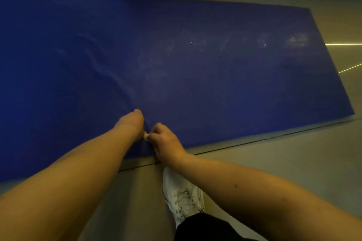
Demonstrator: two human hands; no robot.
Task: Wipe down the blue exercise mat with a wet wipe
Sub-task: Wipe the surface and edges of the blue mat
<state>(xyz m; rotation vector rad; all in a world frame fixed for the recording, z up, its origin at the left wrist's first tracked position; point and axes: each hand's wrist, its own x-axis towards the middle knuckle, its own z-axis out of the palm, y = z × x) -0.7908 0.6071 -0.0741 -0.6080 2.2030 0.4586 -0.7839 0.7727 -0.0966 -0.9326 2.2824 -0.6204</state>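
The blue exercise mat [195,64] lies flat on the floor and fills most of the head view, with pale smudges and scuffs towards its right end. Both my hands are together over its near edge. My left hand [131,123] and my right hand [166,141] have curled fingers, and between them a small white bit of the wet wipe [146,135] shows. Most of the wipe is hidden inside the hands, so which hand holds the greater part cannot be told.
Pale grey floor [284,162] surrounds the mat, with a dark seam line running along the mat's near edge. My white shoe [182,195] and a dark trouser leg stand on the floor just below my hands. A wall base runs along the top.
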